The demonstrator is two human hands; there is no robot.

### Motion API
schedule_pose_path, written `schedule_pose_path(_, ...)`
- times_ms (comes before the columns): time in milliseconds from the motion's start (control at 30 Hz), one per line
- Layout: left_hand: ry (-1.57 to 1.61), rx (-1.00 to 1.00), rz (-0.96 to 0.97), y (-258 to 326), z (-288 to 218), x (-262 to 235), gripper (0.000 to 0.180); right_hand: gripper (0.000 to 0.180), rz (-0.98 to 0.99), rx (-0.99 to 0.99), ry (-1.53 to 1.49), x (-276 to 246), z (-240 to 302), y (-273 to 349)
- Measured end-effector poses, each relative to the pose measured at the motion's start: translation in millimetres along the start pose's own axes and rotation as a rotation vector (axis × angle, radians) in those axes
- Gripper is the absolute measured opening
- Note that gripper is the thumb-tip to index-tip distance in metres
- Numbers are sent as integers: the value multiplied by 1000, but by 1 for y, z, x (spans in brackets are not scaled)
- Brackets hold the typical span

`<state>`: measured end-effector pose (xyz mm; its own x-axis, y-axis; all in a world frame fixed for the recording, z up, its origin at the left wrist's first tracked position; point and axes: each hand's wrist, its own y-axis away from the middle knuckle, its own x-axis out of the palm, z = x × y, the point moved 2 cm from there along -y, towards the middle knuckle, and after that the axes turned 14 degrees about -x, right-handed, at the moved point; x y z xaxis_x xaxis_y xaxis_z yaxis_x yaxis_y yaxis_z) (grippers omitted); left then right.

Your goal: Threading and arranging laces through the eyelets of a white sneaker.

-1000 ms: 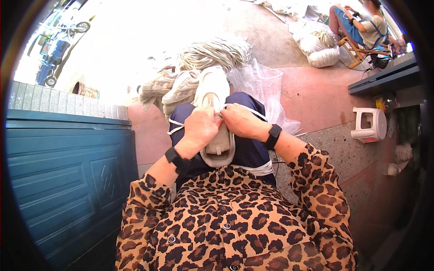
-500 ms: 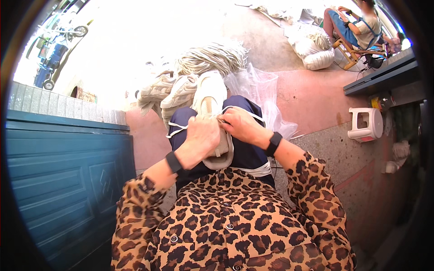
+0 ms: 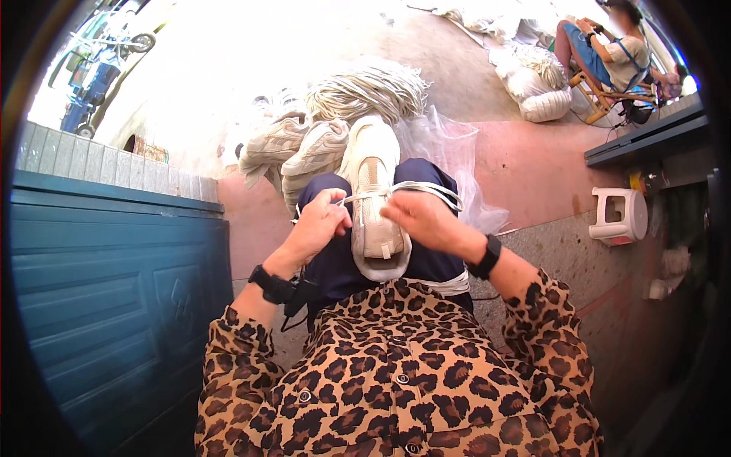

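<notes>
Cream-coloured mesh and rubber make up the shoe (image 3: 373,206) lying lengthwise on the person's lap, toe pointing away, heel nearest the body. White laces (image 3: 415,188) run across its upper and loop out to the right side.

Left hand (image 3: 316,228): closed around a lace end at the left edge of the shoe, fingers curled tight. Right hand (image 3: 426,221): resting on the right flank of the shoe, fingers pinched narrow on the lace where it meets the eyelets.

Step in hand, as judged: threading or tensioning the laces through the upper eyelets. The next move likely calls for feeding a lace tip through an eyelet while the other hand keeps the shoe from rolling off the lap; even tension on both sides matters.

Just beyond the knees lie two more cream shoes (image 3: 293,152), a bundle of white laces (image 3: 369,90) and a clear plastic bag (image 3: 449,145). A white stool (image 3: 620,217) stands to the right, well apart.
</notes>
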<state>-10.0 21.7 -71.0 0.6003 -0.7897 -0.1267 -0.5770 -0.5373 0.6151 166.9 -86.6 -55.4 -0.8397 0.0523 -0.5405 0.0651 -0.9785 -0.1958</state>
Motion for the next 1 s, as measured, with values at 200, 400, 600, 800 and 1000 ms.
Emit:
schedule_pose_path(200, -6, -14, -104, 2, 3, -2, 28, 21, 64, -202, 208, 26, -32, -41)
schedule_pose_path(400, -115, 4, -36, -5, 10, -6, 21, 20, 40, -122, 363, 30, -43, -43)
schedule_pose_path(600, -544, 218, -356, -30, 0, -2, 18, 22, -46, 1, 217, 30, -45, -45)
schedule_pose_path(800, -893, 515, -488, -38, -12, 3, 12, 23, -40, 35, 105, 29, -47, -46)
schedule_pose_path(1000, -1055, 743, -546, -44, -17, 13, 13, 24, -77, 28, 80, 29, -52, -43)
